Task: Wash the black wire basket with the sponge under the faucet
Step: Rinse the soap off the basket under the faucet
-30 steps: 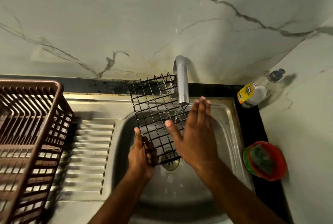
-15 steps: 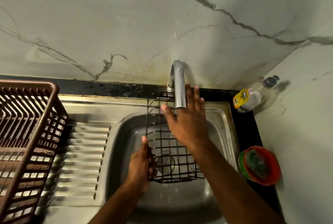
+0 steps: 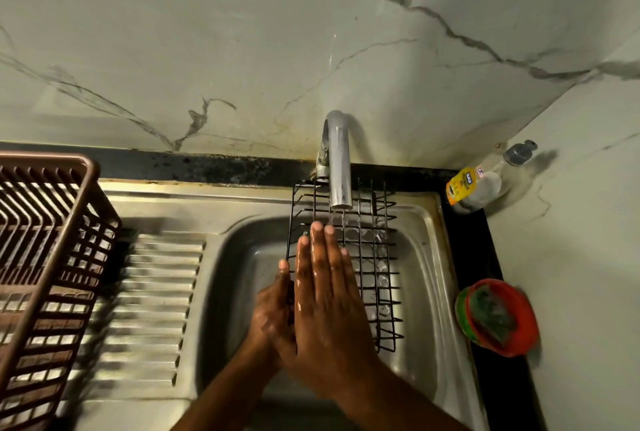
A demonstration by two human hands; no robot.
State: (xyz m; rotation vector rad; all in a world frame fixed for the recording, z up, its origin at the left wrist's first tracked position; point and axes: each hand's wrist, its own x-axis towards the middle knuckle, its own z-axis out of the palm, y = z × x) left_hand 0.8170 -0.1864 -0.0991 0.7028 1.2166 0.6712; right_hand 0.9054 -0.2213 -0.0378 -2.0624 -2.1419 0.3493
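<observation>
The black wire basket [image 3: 372, 257] lies over the steel sink [image 3: 426, 257], its far end under the faucet [image 3: 337, 160]. Water runs from the spout onto the wires. My left hand [image 3: 273, 306] grips the basket's left edge, thumb up along the rim. My right hand [image 3: 329, 295] lies flat and wet on the basket's left part, fingers straight and together, holding nothing. A green sponge [image 3: 493, 314] rests in a red bowl [image 3: 516, 337] on the black counter right of the sink, away from both hands.
A brown plastic dish rack [image 3: 45, 264] stands at the left beside the ribbed drainboard [image 3: 152, 306]. A dish soap bottle [image 3: 474, 184] leans in the back right corner. Marble walls close off the back and right.
The basket has turned from tilted upright to lying flatter and shifted right under the running water. My right hand slid down from near the spout onto the basket's left side.
</observation>
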